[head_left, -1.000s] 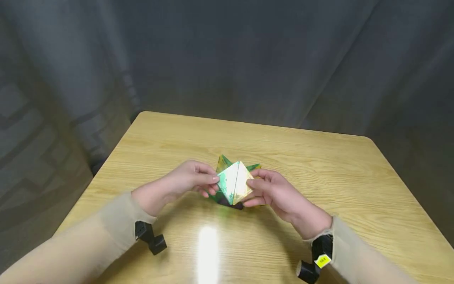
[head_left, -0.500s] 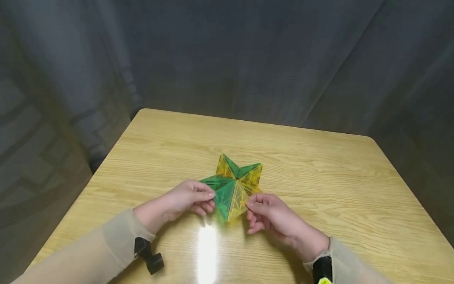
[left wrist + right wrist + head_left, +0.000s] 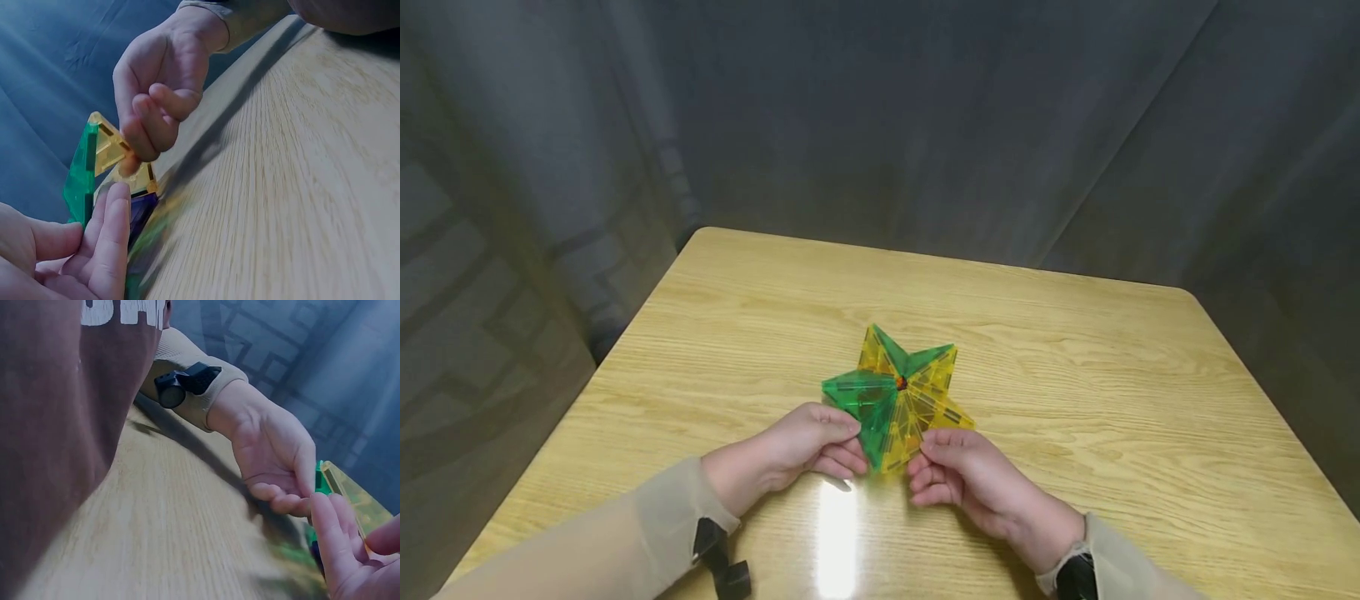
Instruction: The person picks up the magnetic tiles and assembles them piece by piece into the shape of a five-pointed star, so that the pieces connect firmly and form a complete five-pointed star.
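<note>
A star-shaped build of see-through green and yellow triangular magnetic tiles (image 3: 925, 392) sits on the table, its points rising to a small orange-red centre (image 3: 902, 383). My left hand (image 3: 812, 442) pinches the outer edge of the green triangular tile (image 3: 80, 175) on the front point, thumb on the outside and fingers behind. Opposite it, my right hand (image 3: 970, 479) pinches the edge of the yellow triangular tile (image 3: 901, 437) on that same point. In the left wrist view a dark purple tile (image 3: 142, 215) shows low in the build, partly hidden by fingers.
The wooden table (image 3: 760, 300) extends all round the star, with a bright light reflection near its front. Dark grey curtains (image 3: 880, 133) hang behind and beside it. Black wrist cameras are strapped at both sleeves.
The joined green and yellow pair has come down toward me from above the build and tilted into the star's front point. Both hands moved with it, still pinching its edges.
</note>
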